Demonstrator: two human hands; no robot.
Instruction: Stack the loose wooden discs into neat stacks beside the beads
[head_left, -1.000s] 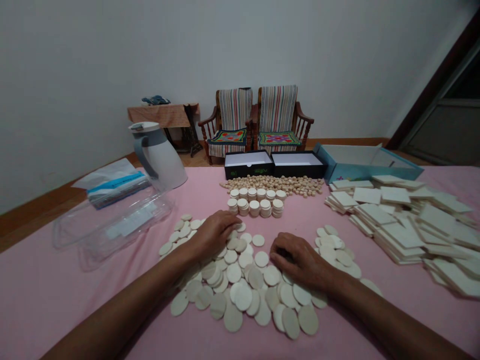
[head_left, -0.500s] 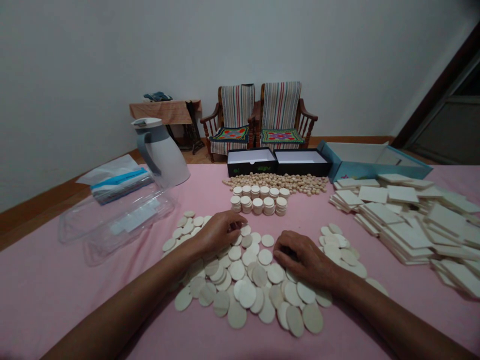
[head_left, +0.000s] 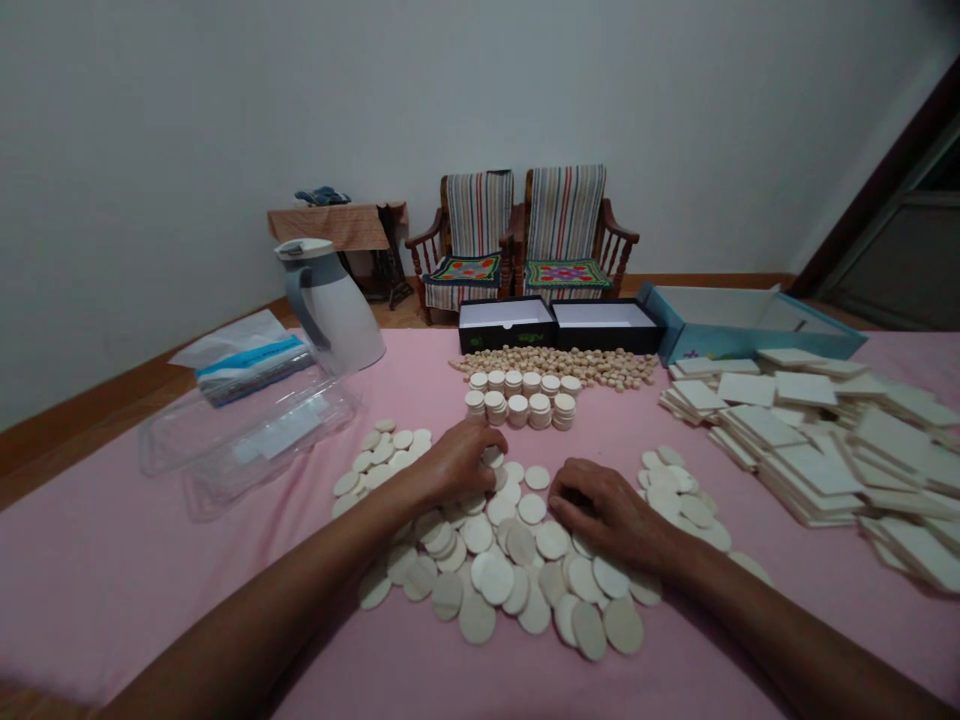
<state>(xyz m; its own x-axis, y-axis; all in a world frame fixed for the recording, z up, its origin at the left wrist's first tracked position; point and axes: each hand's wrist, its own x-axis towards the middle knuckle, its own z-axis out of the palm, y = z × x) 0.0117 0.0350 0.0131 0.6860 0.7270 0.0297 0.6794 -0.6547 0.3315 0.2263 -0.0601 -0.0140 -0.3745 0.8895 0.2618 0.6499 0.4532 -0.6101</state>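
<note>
Many pale round wooden discs (head_left: 495,578) lie spread over the pink cloth in front of me. My left hand (head_left: 463,462) is over the upper part of this pile, its fingers curled at a small disc (head_left: 493,457). On the right side of the pile rests my right hand (head_left: 600,505), fingers curled inward; whether anything is inside them is hidden. Beyond both hands stand two rows of stacked discs (head_left: 517,409). Small wooden beads (head_left: 570,366) form a band behind the stacks.
Square wooden tiles (head_left: 817,440) are heaped at the right. Black boxes (head_left: 506,338) and a blue box (head_left: 750,340) stand at the back. At the left are a jug (head_left: 341,320), a tissue pack (head_left: 251,365) and clear plastic trays (head_left: 277,435).
My left hand has moved slightly right, and its fingers have closed in around a small disc. My right hand has hardly moved. The view has shifted a little.
</note>
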